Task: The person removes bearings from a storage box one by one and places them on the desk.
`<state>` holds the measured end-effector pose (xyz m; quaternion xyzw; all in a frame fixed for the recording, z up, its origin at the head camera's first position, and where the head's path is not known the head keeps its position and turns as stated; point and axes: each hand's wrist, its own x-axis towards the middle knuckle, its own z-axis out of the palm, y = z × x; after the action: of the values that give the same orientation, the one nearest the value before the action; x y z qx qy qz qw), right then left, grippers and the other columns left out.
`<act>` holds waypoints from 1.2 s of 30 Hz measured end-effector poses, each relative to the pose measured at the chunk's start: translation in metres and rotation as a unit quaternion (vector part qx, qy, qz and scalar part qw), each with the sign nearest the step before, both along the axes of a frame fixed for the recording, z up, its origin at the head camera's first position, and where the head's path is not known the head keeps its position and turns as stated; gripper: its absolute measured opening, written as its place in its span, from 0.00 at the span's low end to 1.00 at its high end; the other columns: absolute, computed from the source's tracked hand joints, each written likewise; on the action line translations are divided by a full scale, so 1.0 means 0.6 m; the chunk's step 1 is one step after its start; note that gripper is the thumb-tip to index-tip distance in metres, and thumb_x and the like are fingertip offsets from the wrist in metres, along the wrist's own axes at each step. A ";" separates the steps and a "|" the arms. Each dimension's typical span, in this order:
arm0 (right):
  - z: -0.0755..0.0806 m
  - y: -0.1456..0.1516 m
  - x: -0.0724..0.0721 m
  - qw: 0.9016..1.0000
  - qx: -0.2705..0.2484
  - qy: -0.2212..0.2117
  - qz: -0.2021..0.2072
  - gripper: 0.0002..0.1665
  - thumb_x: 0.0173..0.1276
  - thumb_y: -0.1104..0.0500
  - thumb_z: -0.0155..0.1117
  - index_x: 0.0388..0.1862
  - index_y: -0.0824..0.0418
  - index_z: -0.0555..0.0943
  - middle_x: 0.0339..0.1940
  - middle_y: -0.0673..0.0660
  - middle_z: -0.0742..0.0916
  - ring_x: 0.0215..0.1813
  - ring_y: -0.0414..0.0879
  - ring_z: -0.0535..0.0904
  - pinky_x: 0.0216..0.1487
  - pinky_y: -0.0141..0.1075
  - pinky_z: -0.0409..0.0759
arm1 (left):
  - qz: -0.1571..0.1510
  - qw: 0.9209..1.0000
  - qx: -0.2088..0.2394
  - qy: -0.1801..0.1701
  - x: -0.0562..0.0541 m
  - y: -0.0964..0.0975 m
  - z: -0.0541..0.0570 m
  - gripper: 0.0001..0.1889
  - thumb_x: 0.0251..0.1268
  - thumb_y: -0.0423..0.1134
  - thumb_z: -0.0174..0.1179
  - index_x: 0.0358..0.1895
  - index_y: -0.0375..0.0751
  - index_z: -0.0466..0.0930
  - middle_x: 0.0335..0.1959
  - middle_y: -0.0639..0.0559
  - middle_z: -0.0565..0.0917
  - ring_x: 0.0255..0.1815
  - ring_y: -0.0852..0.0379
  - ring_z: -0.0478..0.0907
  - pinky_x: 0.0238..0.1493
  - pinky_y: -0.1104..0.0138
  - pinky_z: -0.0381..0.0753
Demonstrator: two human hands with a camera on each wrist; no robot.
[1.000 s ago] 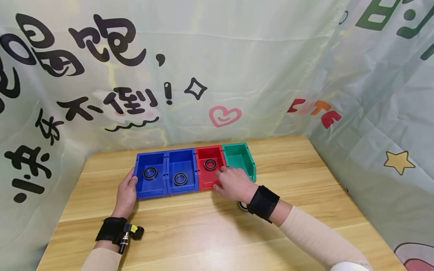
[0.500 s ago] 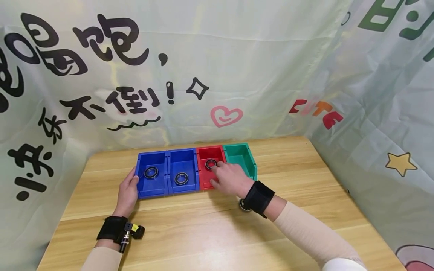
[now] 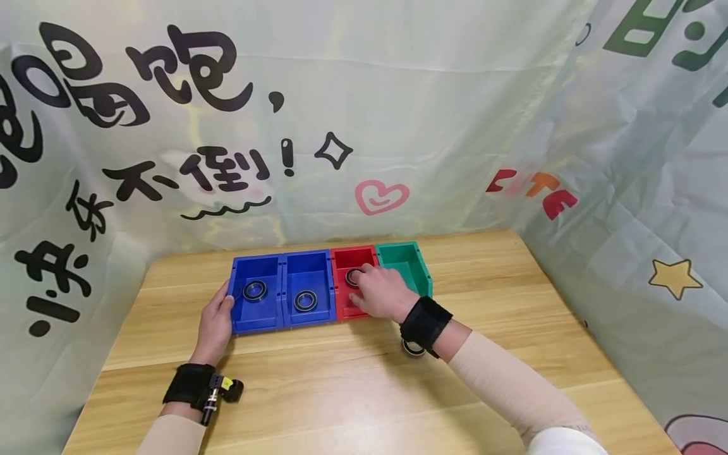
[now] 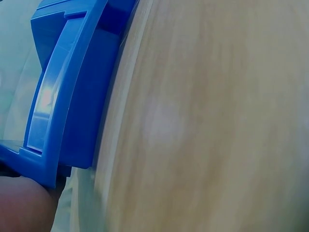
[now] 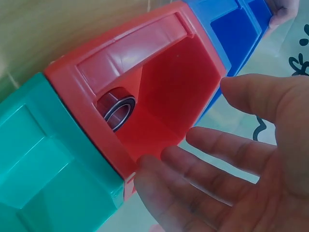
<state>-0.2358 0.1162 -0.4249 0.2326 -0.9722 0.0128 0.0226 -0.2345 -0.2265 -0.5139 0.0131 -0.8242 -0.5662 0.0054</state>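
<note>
Bearing (image 5: 116, 104) is being contained by the red bin (image 5: 181, 87), third from left, and is being partly covered by the right hand (image 3: 385, 294) in the head view. Fingers there are being kept spread and slightly bent, nothing gripped; contact cannot be told. Outer edge of the left blue bin (image 3: 258, 314) is being gripped by the left hand (image 3: 212, 327), thumb at the near corner. On the counter (image 3: 318, 392), a loose bearing (image 3: 413, 353) is being partly hidden by the right wristband (image 3: 426, 324).
</note>
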 end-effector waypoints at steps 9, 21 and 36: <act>0.000 -0.007 -0.012 1.000 0.001 -0.003 -0.006 0.17 0.62 0.45 0.65 0.41 0.57 0.84 0.27 0.51 0.77 0.29 0.44 0.72 0.22 0.33 0.72 | -0.005 1.000 -0.004 0.004 0.000 -0.002 0.000 0.27 0.80 0.47 0.31 0.77 0.45 0.45 0.76 0.46 0.51 0.76 0.43 0.44 0.73 0.46 0.46; -0.005 -0.023 -0.024 1.000 -0.002 -0.013 -0.012 0.15 0.63 0.47 0.66 0.39 0.57 0.82 0.29 0.51 0.76 0.30 0.43 0.71 0.23 0.32 0.73 | -0.004 1.000 0.009 -0.001 0.002 0.001 0.004 0.27 0.80 0.46 0.32 0.77 0.46 0.45 0.76 0.47 0.51 0.76 0.44 0.44 0.73 0.47 0.46; -0.024 -0.034 -0.041 0.998 0.011 -0.039 -0.038 0.22 0.63 0.49 0.65 0.53 0.58 0.78 0.37 0.55 0.76 0.32 0.43 0.73 0.30 0.33 0.80 | -0.002 1.000 0.004 -0.001 0.002 0.001 0.003 0.27 0.80 0.46 0.32 0.77 0.46 0.45 0.76 0.46 0.52 0.76 0.44 0.45 0.73 0.47 0.46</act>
<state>-0.2603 0.0956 -0.4396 0.1949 -0.9806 0.0099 -0.0177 -0.2333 -0.2260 -0.5119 0.0116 -0.8222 -0.5691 0.0033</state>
